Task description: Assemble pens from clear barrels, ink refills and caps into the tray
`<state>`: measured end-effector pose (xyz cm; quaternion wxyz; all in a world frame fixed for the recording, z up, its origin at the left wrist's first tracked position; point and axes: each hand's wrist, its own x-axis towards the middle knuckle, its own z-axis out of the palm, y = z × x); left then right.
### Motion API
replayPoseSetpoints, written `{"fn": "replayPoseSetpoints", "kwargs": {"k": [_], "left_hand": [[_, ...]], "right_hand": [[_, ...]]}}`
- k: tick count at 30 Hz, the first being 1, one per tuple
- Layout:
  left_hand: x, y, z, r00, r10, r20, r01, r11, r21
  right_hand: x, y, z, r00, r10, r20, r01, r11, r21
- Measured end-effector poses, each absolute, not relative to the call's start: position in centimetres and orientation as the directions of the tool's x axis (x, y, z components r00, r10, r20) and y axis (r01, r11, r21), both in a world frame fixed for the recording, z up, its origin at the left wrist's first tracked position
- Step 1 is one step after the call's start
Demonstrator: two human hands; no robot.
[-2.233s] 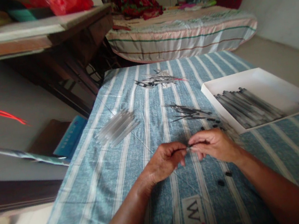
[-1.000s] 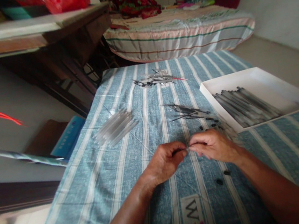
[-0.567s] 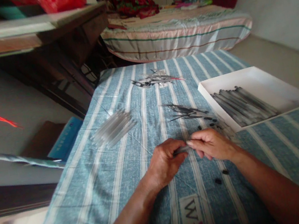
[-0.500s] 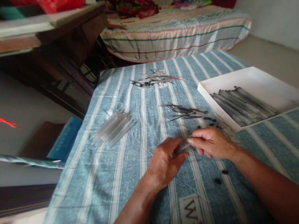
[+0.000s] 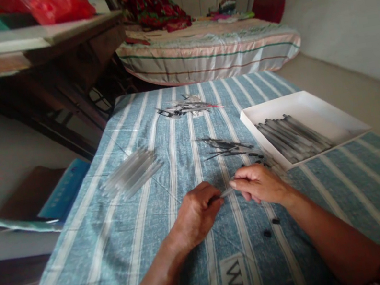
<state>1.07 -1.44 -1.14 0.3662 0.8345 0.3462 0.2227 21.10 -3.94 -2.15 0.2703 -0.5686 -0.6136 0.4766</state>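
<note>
A thin translucent pen barrel (image 5: 226, 192) spans the gap between my hands. My left hand (image 5: 199, 213) is closed around its left part, and the fingertips of my right hand (image 5: 259, 183) pinch its other end. Just beyond them lies a loose pile of dark pen refills (image 5: 225, 146), with small black pen caps (image 5: 256, 155) beside it. Two small black pieces (image 5: 271, 227) rest on the cloth near my right forearm. To the left is a bundle of clear pen barrels (image 5: 131, 172). Pens with dark ends (image 5: 291, 135) fill part of a white box (image 5: 343, 124) at the right.
A striped blue cloth (image 5: 177, 242) covers the table. Toward its far edge is another heap of thin pen parts (image 5: 186, 107), one with red. A wooden desk (image 5: 31, 45) with a red plastic bag (image 5: 58, 6) stands left. Behind is a bed (image 5: 211, 51).
My left hand has closed its fingers around the barrel and drawn slightly left, so more of the barrel shows between the hands. The whole view has shifted a little.
</note>
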Motion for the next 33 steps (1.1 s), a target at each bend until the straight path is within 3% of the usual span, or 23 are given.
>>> {"fn": "replayPoseSetpoints", "kwargs": {"k": [6, 9, 15, 18, 24, 27, 33], "left_hand": [[0.9, -1.2, -1.1, 0.510, 0.859, 0.041, 0.435, -0.298, 0.850], [0.7, -0.9, -0.9, 0.403, 0.915, -0.003, 0.410, -0.177, 0.895], [0.7, -0.7, -0.2, 0.288, 0.953, -0.097, 0.268, 0.017, 0.963], [0.9, -0.9, -0.1, 0.273, 0.952, -0.142, 0.140, 0.106, 0.984], [1.3, -1.2, -0.4, 0.288, 0.928, -0.236, -0.029, 0.255, 0.967], [1.2, -1.1, -0.6, 0.298, 0.930, -0.214, -0.116, 0.258, 0.959], [0.9, -1.1, -0.8, 0.332, 0.924, -0.189, -0.257, 0.282, 0.924]], "right_hand": [[23.8, -4.2, -0.9, -0.220, 0.971, -0.096, 0.553, 0.043, -0.832], [26.5, -5.2, -0.8, -0.219, 0.974, -0.054, 0.690, 0.116, -0.715], [28.7, -8.6, -1.5, -0.112, 0.977, -0.179, 0.855, 0.003, -0.519], [26.8, -9.1, -1.4, -0.096, 0.978, -0.188, 0.897, 0.003, -0.442], [22.9, -7.5, -1.8, -0.082, 0.979, -0.188, 0.987, 0.054, -0.150], [22.3, -7.6, -1.7, -0.076, 0.980, -0.183, 0.978, 0.037, -0.207], [20.5, -9.0, -1.1, -0.237, 0.955, -0.181, 0.775, 0.074, -0.628]]}}
